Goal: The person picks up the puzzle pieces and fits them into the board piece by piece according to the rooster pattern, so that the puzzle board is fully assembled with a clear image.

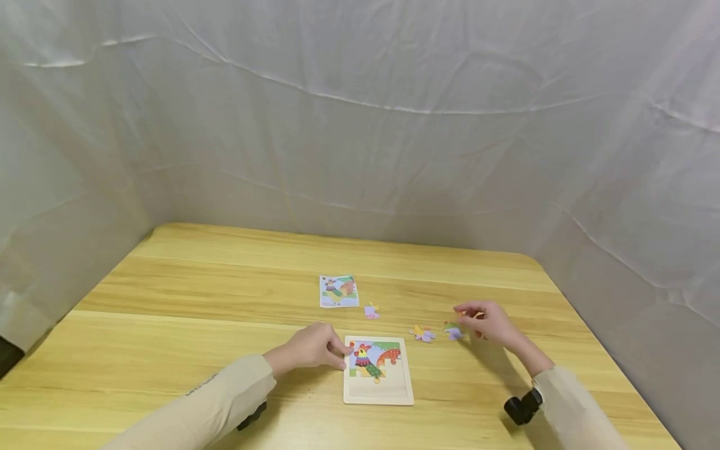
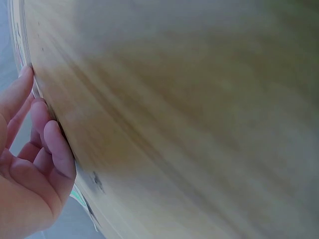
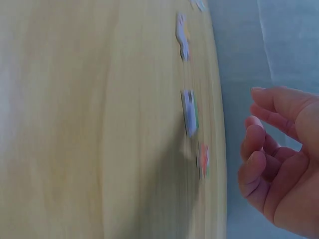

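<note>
A wooden puzzle board [image 1: 377, 400] with a raised rim lies on the table, partly filled with joined pieces of a rooster picture [image 1: 368, 359]; its lower right shows bare wood. Thumb and forefinger of my left hand [image 1: 312, 347] grip the board's left rim; the other fingers are curled in the left wrist view. Above the loose pieces at the right hovers my right hand [image 1: 489, 322], fingers bent and apart, holding nothing. Below it are a green and lavender piece [image 1: 453, 332] and a red piece [image 3: 204, 160], the latter partly hidden by fingers in the head view.
A yellow and lavender piece [image 1: 424, 335] lies between the board and my right hand. Behind the board are a lavender and pink piece [image 1: 372, 312] and a printed rooster card [image 1: 339, 301]. Grey cloth [image 1: 360, 156] hangs round the wooden table [image 1: 225, 269].
</note>
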### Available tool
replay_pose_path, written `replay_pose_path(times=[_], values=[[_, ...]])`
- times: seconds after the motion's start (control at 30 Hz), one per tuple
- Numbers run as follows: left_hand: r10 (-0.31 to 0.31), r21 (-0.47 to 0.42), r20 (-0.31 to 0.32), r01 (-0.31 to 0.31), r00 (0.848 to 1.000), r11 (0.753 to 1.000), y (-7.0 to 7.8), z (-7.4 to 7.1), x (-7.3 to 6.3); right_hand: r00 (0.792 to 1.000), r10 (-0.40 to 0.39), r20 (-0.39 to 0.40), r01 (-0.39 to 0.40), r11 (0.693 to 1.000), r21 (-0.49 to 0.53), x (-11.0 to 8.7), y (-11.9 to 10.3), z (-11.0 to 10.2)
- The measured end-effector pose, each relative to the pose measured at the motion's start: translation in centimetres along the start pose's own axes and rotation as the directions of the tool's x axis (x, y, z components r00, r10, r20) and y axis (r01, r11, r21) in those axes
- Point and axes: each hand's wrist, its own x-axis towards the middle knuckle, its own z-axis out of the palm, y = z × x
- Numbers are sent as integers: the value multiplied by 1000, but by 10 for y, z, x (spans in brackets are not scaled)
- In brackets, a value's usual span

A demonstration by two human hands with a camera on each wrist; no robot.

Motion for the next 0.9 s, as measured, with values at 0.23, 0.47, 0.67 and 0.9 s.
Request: replay_pose_path(times=[0.23, 0.47, 0.67, 0.9], values=[[0, 3, -1, 0, 1000, 1000, -1, 1, 1, 997, 73, -19, -74, 997, -29, 3, 16, -13], [-10, 3, -3, 10, 1000, 1000, 0, 1, 1, 995, 97, 10, -96, 994, -45, 8, 30, -18], [-11, 2, -5, 11, 1000, 1000, 2, -1, 0, 992, 126, 20, -125, 990, -67, 15, 35, -19], [-6, -2, -4, 6, 1000, 1000, 3, -1, -1, 986, 150, 79, -147, 988, -46, 19, 40, -19]])
